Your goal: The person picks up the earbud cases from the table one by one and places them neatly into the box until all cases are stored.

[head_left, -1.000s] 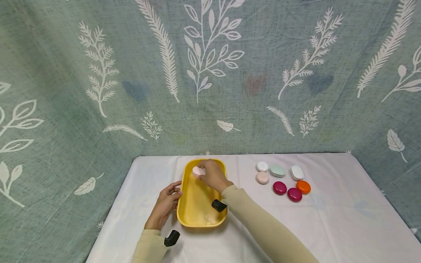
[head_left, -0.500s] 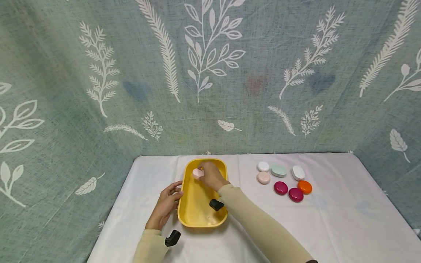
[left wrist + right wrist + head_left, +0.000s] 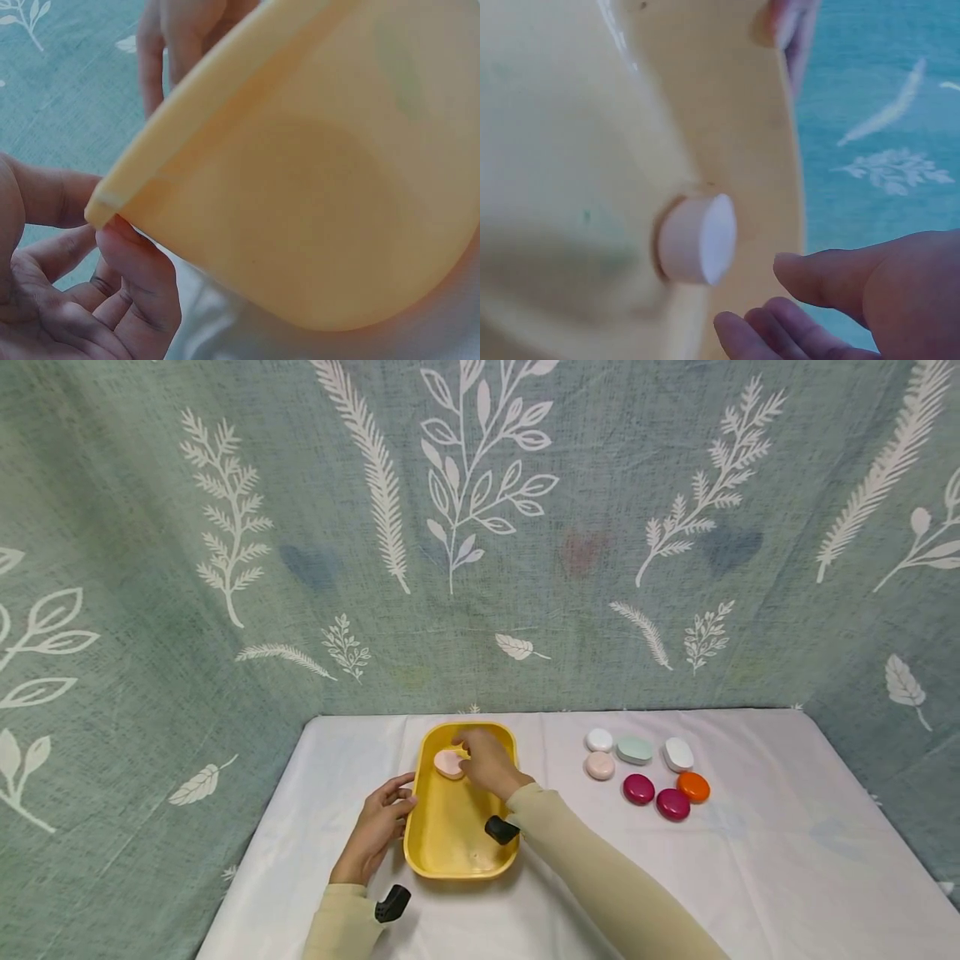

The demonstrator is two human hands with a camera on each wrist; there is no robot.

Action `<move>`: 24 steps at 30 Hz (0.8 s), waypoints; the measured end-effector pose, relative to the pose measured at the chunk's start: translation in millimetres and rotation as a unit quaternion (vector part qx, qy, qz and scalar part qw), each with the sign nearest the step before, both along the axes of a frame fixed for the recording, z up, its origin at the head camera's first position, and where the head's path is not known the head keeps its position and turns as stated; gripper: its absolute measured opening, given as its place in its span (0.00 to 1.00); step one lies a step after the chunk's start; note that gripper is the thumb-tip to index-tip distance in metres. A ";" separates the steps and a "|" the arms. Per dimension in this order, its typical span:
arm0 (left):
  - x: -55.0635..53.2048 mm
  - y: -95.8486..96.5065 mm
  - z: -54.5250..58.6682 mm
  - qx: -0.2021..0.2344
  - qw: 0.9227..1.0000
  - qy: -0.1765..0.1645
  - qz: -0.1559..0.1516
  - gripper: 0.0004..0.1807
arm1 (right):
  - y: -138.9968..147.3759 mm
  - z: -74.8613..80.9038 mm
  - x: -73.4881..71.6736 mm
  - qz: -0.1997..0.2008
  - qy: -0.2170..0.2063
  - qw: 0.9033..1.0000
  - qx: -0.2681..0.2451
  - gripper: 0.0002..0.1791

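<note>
A pale pink bar of soap [image 3: 448,764] lies at the far left end inside a yellow plastic tray [image 3: 448,839]. My right hand [image 3: 491,764] hovers just to its right over the tray. In the right wrist view, a gap shows between the spread thumb and fingers and the soap [image 3: 694,240]; nothing is in their grasp. My left hand [image 3: 377,831] is at the tray's left side. The left wrist view shows its thumb and a finger pinching the rim, the remaining fingers loosely bent below.
Right of the tray, several more soaps are grouped on the white cloth: a round white one [image 3: 598,740], a pale green one [image 3: 634,750], a white oval [image 3: 678,755], a pinkish one [image 3: 600,766], two crimson ones and an orange one [image 3: 693,787]. A patterned green curtain [image 3: 585,643] stands behind.
The right hand has let go of the pink soap, which went from tilted in its fingers to lying in the tray. The left hand stays on the rim.
</note>
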State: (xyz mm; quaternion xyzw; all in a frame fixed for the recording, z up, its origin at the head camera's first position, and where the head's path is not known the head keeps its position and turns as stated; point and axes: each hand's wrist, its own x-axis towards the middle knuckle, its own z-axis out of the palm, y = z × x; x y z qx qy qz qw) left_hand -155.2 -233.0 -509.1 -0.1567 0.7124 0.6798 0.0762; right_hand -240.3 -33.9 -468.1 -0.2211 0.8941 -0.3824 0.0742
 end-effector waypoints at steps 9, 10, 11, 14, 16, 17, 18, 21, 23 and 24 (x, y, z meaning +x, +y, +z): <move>1.9 -0.4 0.8 0.000 1.000 -0.001 0.000 0.25 | 55.0 14.1 17.7 -0.053 0.064 0.994 -0.072 0.19; 2.0 -0.7 0.7 0.001 1.000 -0.001 -0.001 0.25 | 62.5 14.2 18.7 -0.063 0.072 0.992 -0.084 0.18; 2.2 -1.0 0.7 0.002 1.000 -0.001 -0.002 0.25 | 70.4 13.8 19.4 -0.073 0.081 0.989 -0.095 0.18; 2.2 -1.8 0.1 0.005 1.000 -0.001 -0.007 0.25 | 93.4 11.2 21.3 -0.104 0.092 0.983 -0.120 0.18; 2.6 -2.1 0.3 0.005 1.000 -0.002 -0.009 0.25 | 108.2 8.1 22.6 -0.120 0.092 0.981 -0.125 0.18; 2.6 -2.1 0.1 0.005 1.000 -0.002 -0.008 0.25 | 115.2 5.8 23.0 -0.126 0.095 0.980 -0.125 0.18; 2.6 -2.1 -0.1 0.005 1.000 -0.001 -0.009 0.25 | 121.7 3.8 23.5 -0.133 0.092 0.979 -0.124 0.18; 2.8 -2.0 -0.5 0.005 1.000 -0.001 -0.007 0.25 | 140.2 -2.0 25.6 -0.145 0.089 0.978 -0.124 0.18; 2.6 -1.6 -1.0 0.007 1.000 0.000 -0.007 0.25 | 151.3 -5.0 27.3 -0.153 0.083 0.977 -0.121 0.18; 2.5 -1.3 -1.2 0.008 1.000 0.001 -0.007 0.25 | 156.2 -5.8 28.3 -0.158 0.078 0.977 -0.120 0.18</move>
